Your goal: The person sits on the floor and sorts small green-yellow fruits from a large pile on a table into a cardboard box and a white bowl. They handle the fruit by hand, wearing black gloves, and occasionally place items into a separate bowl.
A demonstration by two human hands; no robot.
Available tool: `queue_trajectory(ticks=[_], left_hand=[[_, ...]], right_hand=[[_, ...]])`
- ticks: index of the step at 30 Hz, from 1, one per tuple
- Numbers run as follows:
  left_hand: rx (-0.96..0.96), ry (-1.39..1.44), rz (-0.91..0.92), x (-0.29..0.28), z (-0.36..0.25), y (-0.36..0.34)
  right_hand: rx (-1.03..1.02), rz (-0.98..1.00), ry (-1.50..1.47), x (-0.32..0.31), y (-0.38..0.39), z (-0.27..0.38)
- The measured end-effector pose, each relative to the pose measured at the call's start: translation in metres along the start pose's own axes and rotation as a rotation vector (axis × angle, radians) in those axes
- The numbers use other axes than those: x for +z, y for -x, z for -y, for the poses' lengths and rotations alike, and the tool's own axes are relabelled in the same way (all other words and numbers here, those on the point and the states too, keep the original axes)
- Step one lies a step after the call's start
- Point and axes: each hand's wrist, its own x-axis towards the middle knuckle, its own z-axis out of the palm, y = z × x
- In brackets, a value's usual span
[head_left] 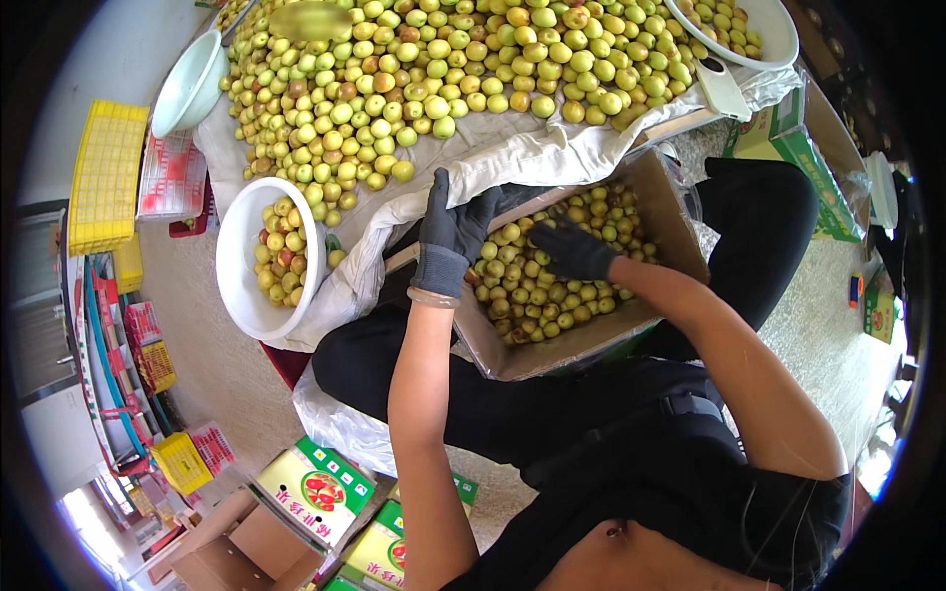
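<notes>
A cardboard box (676,222) tilts between my legs, partly filled with yellow-green jujubes (537,313), some blushed reddish brown. My right hand (572,249), in a dark grey glove, lies over the jujubes inside it, fingers stretched out and apart. Also gloved, my left hand (455,231) is upright by the box's far left corner, beside the pale cloth edge. Its fingers are extended and apart, and nothing shows in its grip. Beyond the box, a large heap of jujubes (394,84) spreads over the pale cloth (522,167).
A white bowl (235,261) of jujubes stands left of the cloth; another white bowl (783,34) is at the far right. Yellow crates (103,177) and an open carton (212,547) are on the left. A green carton (818,163) stands right of my knee.
</notes>
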Motion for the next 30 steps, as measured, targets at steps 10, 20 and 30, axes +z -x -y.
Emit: queue_trajectory(ticks=[10,20,30], left_hand=[[-0.036,0.018,-0.069,0.008,0.006,0.019],[-0.015,0.035,-0.069,0.006,0.005,0.02],[0.051,-0.026,-0.146,0.02,0.008,0.027]], right_hand=[[0.303,0.167,0.174,-0.051,0.058,-0.017],[0.088,0.558,-0.287,-0.015,-0.101,0.124],[-0.785,0.266,0.21,0.02,0.048,0.011]])
